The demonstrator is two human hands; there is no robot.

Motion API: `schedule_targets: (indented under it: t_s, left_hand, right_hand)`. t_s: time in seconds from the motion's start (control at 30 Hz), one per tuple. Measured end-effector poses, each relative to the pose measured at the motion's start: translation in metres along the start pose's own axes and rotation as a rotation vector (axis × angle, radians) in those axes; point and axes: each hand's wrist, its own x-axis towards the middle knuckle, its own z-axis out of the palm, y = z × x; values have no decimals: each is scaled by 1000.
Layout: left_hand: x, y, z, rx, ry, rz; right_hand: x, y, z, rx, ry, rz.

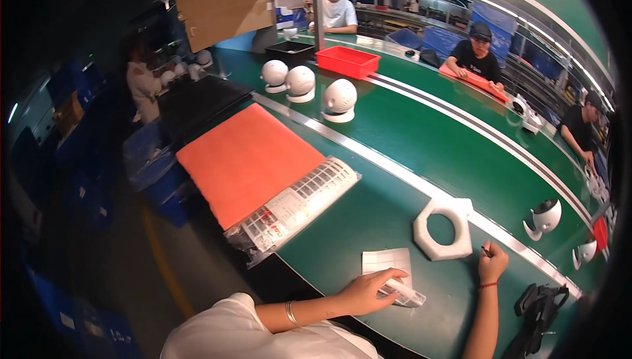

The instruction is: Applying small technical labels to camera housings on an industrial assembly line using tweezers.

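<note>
My left hand (368, 293) is closed on the curled lower end of a pale sheet (385, 260) marked with a grid, which looks like a label sheet. The sheet's flat part lies on the green bench. My right hand (492, 265) is a loose fist around a thin dark stick-like thing (486, 251); its kind is hard to make out. Between the hands and farther off lies a white foam ring (442, 229) with a round hole. It touches neither hand.
An orange foam sheet (247, 155) and a bagged stack of printed sheets (296, 211) lie left. White ball-shaped devices (340, 99) stand beyond, near a red bin (347, 62). A black strapped item (540, 309) rests at right. Several people work across the conveyor (421, 135).
</note>
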Motion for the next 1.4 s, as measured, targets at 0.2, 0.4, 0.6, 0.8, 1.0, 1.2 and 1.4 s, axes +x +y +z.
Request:
schedule_targets:
  t_s: [0.2,0.4,0.6,0.8,1.0,1.2,1.4]
  left_hand:
    - [1,-4,2,-11,22,39]
    - [1,-5,1,-12,15,51]
    - [2,-3,1,-11,19,63]
    - [-4,1,-2,-48,126,178]
    - [-26,-8,-38,-45,421,271]
    - [-33,-15,-58,-109,440,180]
    - [-31,-17,-62,-131,393,145]
  right_hand:
    - [-1,-3,1,17,-19,68]
    - [0,-7,-2,-5,-37,63]
    - [-1,-1,0,-24,-31,42]
    - [33,-30,-9,105,68,-74]
    - [105,-163,45,152,-255,-399]
    - [145,-295,183,-186,-521,-783]
    - [181,-330,277,-334,-910,-612]
